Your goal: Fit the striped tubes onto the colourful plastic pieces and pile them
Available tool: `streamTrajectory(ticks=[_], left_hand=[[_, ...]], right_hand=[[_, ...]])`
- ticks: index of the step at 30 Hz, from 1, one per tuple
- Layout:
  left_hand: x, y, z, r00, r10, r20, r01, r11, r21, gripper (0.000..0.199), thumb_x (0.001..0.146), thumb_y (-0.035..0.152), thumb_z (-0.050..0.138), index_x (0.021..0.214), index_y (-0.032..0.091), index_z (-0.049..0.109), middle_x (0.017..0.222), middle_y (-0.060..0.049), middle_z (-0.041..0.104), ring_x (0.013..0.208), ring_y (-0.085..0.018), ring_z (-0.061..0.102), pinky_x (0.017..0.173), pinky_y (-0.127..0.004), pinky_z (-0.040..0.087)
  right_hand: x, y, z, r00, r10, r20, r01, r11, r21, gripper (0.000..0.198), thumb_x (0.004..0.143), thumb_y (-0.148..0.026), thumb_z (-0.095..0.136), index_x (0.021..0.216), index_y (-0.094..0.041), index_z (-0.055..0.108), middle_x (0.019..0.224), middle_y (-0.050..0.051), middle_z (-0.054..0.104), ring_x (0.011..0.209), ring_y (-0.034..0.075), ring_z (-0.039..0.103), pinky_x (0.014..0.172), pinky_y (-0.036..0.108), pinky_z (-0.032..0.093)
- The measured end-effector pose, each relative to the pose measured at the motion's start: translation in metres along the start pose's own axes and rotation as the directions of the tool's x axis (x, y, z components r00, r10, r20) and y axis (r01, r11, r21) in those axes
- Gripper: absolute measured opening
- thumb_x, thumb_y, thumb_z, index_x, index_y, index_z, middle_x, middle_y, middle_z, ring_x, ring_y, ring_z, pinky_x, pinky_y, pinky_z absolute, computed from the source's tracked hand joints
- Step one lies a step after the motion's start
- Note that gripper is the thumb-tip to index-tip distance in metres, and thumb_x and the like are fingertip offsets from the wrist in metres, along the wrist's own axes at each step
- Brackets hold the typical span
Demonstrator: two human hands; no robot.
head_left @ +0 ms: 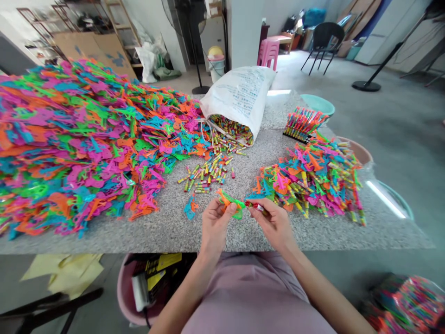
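My left hand [216, 225] and right hand [276, 225] are above the bench [174, 237], a little in from the middle of its front edge. My left thumb and fingers are clamped on orange-and-green plastic pieces [239, 209], whose long axis slants from the upper left down toward the lower right. My right thumb and fingertips are pinched together on a short printed tube [253, 204]. It lies nearly parallel to the front edge, its red end pointing left at the plastic and its other end dipping slightly into my palm. I cannot tell whether the two touch.

Just left of my left hand lies a small blue-and-orange piece [190, 207]. Beyond it, loose tubes [208, 174] point every which way before a white sack [239, 90]. A plastic heap [104, 148] fills the left end; a mixed pile [309, 178] sits toward the right edge. Bare stone runs along the front edge to the right front corner, and a gap opens between the loose tubes and the pile.
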State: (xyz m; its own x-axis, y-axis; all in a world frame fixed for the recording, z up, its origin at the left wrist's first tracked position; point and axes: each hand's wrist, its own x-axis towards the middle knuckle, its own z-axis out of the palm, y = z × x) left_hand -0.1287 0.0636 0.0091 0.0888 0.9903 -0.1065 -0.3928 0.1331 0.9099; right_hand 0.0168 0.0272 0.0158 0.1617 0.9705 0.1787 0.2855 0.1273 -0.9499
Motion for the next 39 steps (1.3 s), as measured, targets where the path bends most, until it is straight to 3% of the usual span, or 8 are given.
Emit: streamTrajectory(ticks=[16, 20, 23, 26, 30, 32, 35, 39], left_hand=[[0.000, -0.007, 0.011, 0.997, 0.077, -0.008, -0.076, 0.990, 0.120, 0.022, 0.073, 0.032, 0.074, 0.082, 0.017, 0.060, 0.074, 0.001, 0.064, 0.065, -0.010, 0.056, 0.064, -0.020, 0.044], [0.012, -0.020, -0.007, 0.992, 0.040, 0.120, -0.076, 0.948, 0.308, 0.028, 0.077, 0.040, 0.068, 0.094, 0.018, 0.059, 0.085, -0.003, 0.066, 0.076, -0.015, 0.061, 0.072, -0.027, 0.048], [0.034, -0.023, -0.052, 0.988, 0.153, 0.017, -0.121, 0.702, 0.702, 0.050, 0.071, 0.043, 0.072, 0.110, 0.016, 0.055, 0.107, -0.012, 0.062, 0.098, -0.025, 0.060, 0.088, -0.040, 0.047], [0.053, -0.018, -0.109, 0.898, 0.377, -0.229, 0.128, 0.273, 0.953, 0.059, 0.073, 0.046, 0.068, 0.117, 0.010, 0.054, 0.118, -0.023, 0.054, 0.114, -0.038, 0.050, 0.092, -0.054, 0.041], [0.059, -0.015, -0.149, 0.889, 0.322, -0.324, 0.326, 0.047, 0.944, 0.049, 0.069, 0.046, 0.070, 0.102, 0.010, 0.062, 0.112, -0.025, 0.056, 0.111, -0.044, 0.051, 0.085, -0.055, 0.042], [0.055, -0.017, -0.144, 0.913, 0.278, -0.297, 0.271, 0.129, 0.954, 0.039, 0.072, 0.040, 0.068, 0.098, 0.012, 0.062, 0.099, -0.018, 0.062, 0.100, -0.036, 0.058, 0.083, -0.048, 0.045], [0.044, -0.021, -0.116, 0.964, 0.211, -0.163, 0.058, 0.430, 0.901, 0.029, 0.078, 0.037, 0.062, 0.098, 0.017, 0.061, 0.083, -0.008, 0.066, 0.080, -0.024, 0.062, 0.076, -0.037, 0.047], [0.026, -0.015, -0.072, 0.993, 0.114, 0.035, -0.110, 0.763, 0.637, 0.034, 0.078, 0.043, 0.063, 0.103, 0.020, 0.063, 0.085, -0.004, 0.068, 0.077, -0.019, 0.062, 0.072, -0.030, 0.048]], right_hand=[[-0.003, 0.009, -0.001, 0.991, -0.094, 0.095, 0.103, 0.990, -0.101, 0.023, 0.090, -0.032, 0.055, 0.107, -0.024, 0.069, 0.076, 0.004, 0.063, 0.068, 0.017, 0.058, 0.060, 0.027, 0.046], [0.004, 0.020, -0.016, 0.984, -0.147, 0.098, 0.165, 0.962, -0.219, 0.023, 0.093, -0.031, 0.050, 0.105, -0.023, 0.067, 0.084, 0.005, 0.065, 0.075, 0.019, 0.061, 0.068, 0.028, 0.048], [0.024, 0.040, -0.057, 0.966, -0.219, -0.139, 0.140, 0.892, -0.431, 0.027, 0.094, -0.031, 0.045, 0.107, -0.020, 0.066, 0.092, 0.008, 0.065, 0.083, 0.021, 0.061, 0.075, 0.034, 0.049], [0.047, 0.058, -0.094, 0.857, -0.396, -0.328, 0.061, 0.712, -0.699, 0.033, 0.092, -0.036, 0.049, 0.111, -0.017, 0.066, 0.109, 0.015, 0.059, 0.104, 0.029, 0.054, 0.089, 0.046, 0.045], [0.050, 0.060, -0.072, 0.842, -0.459, -0.282, 0.167, 0.720, -0.674, 0.035, 0.091, -0.033, 0.051, 0.122, -0.021, 0.062, 0.116, 0.014, 0.055, 0.108, 0.028, 0.052, 0.092, 0.047, 0.044], [0.037, 0.053, -0.034, 0.907, -0.393, -0.150, 0.262, 0.807, -0.530, 0.032, 0.093, -0.028, 0.046, 0.120, -0.023, 0.062, 0.107, 0.011, 0.059, 0.101, 0.025, 0.055, 0.089, 0.043, 0.046], [0.018, 0.045, 0.024, 0.964, -0.202, 0.173, 0.243, 0.934, -0.263, 0.031, 0.092, -0.029, 0.046, 0.118, -0.025, 0.062, 0.096, 0.008, 0.064, 0.083, 0.021, 0.060, 0.077, 0.035, 0.049], [0.019, 0.039, 0.057, 0.985, 0.007, 0.172, 0.013, 0.993, -0.116, 0.049, 0.079, -0.044, 0.066, 0.121, -0.020, 0.060, 0.082, 0.003, 0.063, 0.066, 0.017, 0.054, 0.064, 0.030, 0.047]])
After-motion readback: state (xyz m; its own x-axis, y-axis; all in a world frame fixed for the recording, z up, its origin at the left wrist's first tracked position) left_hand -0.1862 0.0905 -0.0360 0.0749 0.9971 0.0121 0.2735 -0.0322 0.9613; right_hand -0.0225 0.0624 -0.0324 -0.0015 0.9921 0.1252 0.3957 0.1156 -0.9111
